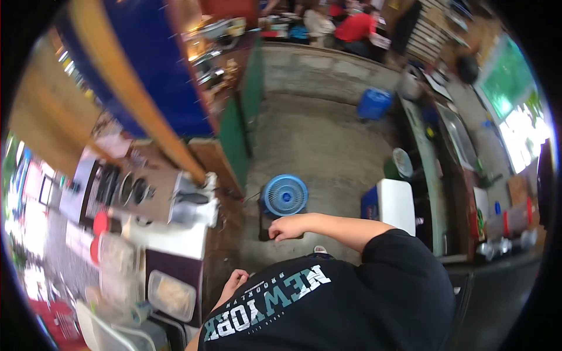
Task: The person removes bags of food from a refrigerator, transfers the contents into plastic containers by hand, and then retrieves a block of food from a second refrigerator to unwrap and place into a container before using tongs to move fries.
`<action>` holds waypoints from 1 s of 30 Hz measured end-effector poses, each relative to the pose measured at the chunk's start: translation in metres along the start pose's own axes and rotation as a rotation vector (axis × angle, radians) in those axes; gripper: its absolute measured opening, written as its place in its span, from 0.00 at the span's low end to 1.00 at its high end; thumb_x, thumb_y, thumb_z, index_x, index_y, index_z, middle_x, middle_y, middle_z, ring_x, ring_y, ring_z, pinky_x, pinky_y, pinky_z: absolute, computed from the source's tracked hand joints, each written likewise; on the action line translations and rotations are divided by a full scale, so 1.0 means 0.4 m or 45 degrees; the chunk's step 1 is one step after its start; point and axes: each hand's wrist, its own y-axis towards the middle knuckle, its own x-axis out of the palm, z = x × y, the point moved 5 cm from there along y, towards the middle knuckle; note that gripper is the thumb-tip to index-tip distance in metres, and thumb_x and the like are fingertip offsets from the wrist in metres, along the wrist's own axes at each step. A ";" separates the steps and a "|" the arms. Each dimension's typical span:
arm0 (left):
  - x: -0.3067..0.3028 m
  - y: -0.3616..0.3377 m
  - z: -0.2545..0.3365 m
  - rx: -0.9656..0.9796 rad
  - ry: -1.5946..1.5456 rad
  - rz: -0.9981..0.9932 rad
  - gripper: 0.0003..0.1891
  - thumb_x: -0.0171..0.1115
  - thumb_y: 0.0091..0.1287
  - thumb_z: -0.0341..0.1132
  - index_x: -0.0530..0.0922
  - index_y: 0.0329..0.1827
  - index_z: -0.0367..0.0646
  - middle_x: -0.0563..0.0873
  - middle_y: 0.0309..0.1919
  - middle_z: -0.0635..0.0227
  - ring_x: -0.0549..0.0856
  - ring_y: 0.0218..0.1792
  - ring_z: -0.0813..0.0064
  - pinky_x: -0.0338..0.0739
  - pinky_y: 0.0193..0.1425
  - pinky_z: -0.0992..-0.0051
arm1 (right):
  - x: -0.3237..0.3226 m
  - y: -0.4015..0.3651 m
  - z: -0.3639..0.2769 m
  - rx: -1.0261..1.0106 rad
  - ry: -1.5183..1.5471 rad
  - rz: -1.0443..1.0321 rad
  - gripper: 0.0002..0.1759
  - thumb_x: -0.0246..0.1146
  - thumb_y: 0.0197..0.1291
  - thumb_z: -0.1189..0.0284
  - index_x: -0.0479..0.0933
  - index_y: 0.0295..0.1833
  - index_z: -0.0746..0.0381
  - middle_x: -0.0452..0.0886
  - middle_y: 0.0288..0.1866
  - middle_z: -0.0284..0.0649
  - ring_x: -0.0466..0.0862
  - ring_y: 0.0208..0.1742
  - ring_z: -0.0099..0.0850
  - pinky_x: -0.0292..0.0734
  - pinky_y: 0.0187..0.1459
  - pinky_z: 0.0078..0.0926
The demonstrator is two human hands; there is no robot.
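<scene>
My right hand (287, 227) reaches across in front of my body, its fingers loosely curled downward, with nothing showing in them. In this view it overlaps the dark base just below a round blue fan (285, 195), which faces up from the floor. My left hand (236, 279) is low by my waist, near the edge of the left counter, its fingers bent inward and nothing visible in them. Its forearm is partly hidden by my black shirt (328, 298). A clear plastic container (171, 295) with pale contents stands on the counter to its left.
On the left counter are red-lidded containers (100, 234) and pans (126, 188). A white-lidded cooler (396, 205) stands right of the fan. Farther off are a blue container (374, 103), a sink (456, 134) and a low block wall (328, 73), with people beyond it.
</scene>
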 end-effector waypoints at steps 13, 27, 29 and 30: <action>0.885 0.804 0.191 0.057 0.575 -0.511 0.13 0.59 0.67 0.40 0.69 0.47 0.44 0.73 0.17 0.76 0.69 0.17 0.85 0.61 0.20 0.79 | 0.016 -1.365 0.746 1.239 0.094 0.462 0.20 0.61 0.55 0.60 0.75 0.51 0.60 0.79 0.48 0.48 0.78 0.50 0.45 0.72 0.52 0.38; 0.808 1.525 0.308 -0.167 1.857 0.066 0.17 0.53 0.65 0.43 0.77 0.45 0.37 0.83 0.42 0.53 0.82 0.44 0.52 0.75 0.49 0.61 | -0.613 -2.009 1.185 1.592 0.008 1.139 0.11 0.60 0.53 0.64 0.81 0.37 0.59 0.82 0.37 0.49 0.82 0.42 0.45 0.75 0.47 0.39; 0.620 1.759 0.028 -0.424 1.813 -0.149 0.16 0.49 0.67 0.41 0.77 0.46 0.36 0.83 0.41 0.53 0.83 0.40 0.57 0.77 0.46 0.64 | -0.758 -2.098 1.246 1.738 -0.175 1.365 0.09 0.58 0.53 0.67 0.81 0.34 0.60 0.82 0.34 0.49 0.82 0.40 0.46 0.76 0.45 0.40; 0.640 1.786 0.062 -0.512 1.763 -0.088 0.15 0.49 0.67 0.40 0.77 0.45 0.37 0.83 0.41 0.54 0.83 0.40 0.58 0.76 0.46 0.64 | -0.837 -2.148 1.259 1.791 -0.277 1.432 0.10 0.57 0.53 0.68 0.81 0.34 0.60 0.82 0.34 0.50 0.82 0.40 0.46 0.76 0.45 0.41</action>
